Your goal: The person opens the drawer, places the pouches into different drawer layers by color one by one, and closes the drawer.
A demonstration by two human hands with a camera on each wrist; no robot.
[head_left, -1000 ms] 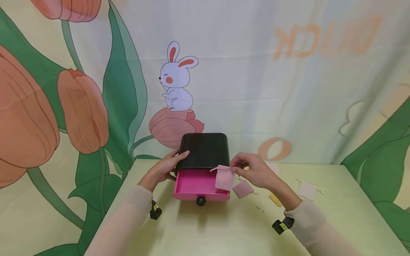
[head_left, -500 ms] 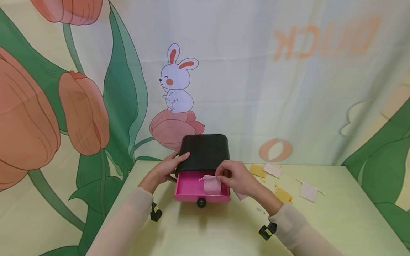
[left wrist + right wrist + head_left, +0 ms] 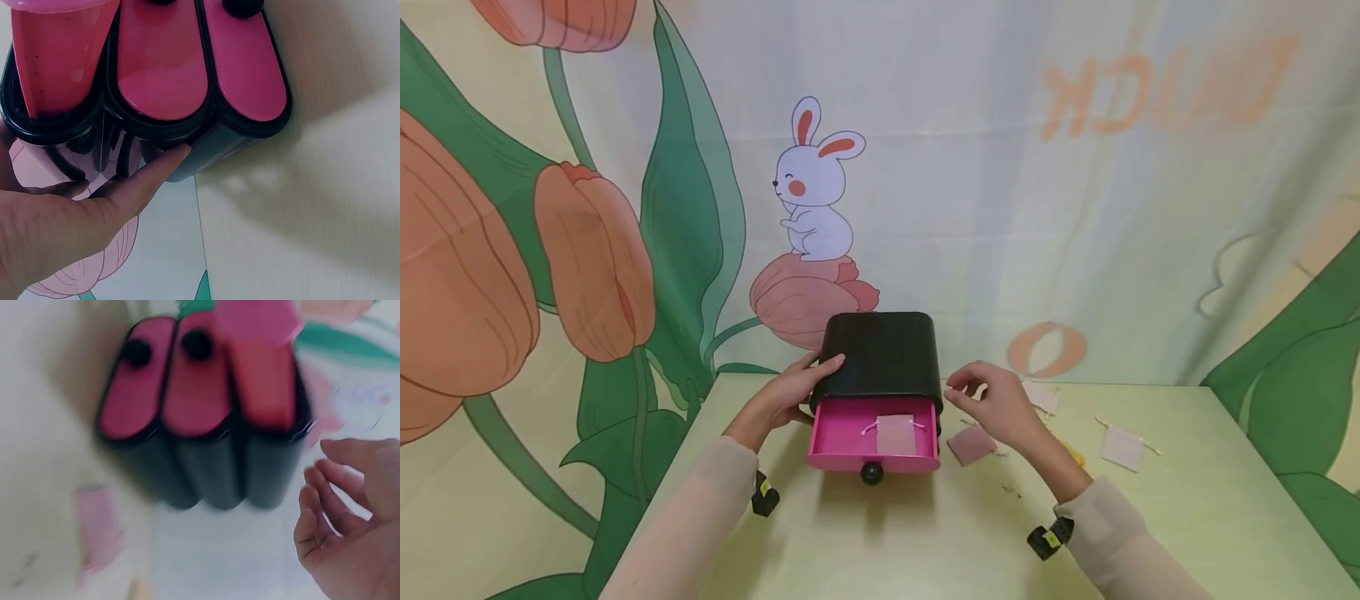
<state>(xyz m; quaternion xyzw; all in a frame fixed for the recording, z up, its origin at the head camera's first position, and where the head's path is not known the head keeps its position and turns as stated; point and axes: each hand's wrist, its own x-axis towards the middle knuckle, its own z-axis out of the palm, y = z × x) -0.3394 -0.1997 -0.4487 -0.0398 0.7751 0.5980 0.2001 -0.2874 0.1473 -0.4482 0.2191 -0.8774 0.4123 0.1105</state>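
A black mini drawer cabinet (image 3: pixel 880 354) stands on the table with its pink top drawer (image 3: pixel 838 429) pulled out. Two lower pink drawers (image 3: pixel 164 69) are closed in the left wrist view. Inside the pulled-out drawer, towards its right side, lies a pale pink drawstring pouch (image 3: pixel 895 435). My left hand (image 3: pixel 786 392) grips the cabinet's left side, thumb over the top edge. Just off the right side is my right hand (image 3: pixel 1000 404), holding nothing, its fingers loosely bent. A darker pink pouch (image 3: pixel 972 445) lies on the table below it.
Pale pouches (image 3: pixel 1123 447) lie further right on the table (image 3: pixel 1195 500), and a yellow one (image 3: pixel 1070 452) is partly hidden by the right forearm. Small dark bits (image 3: pixel 1012 492) lie in front. A printed curtain (image 3: pixel 970 208) hangs right behind the table.
My right hand has carried the pale pink pouch left over the drawer, let it go inside, and moved back to the right. My left hand has stayed on the cabinet.
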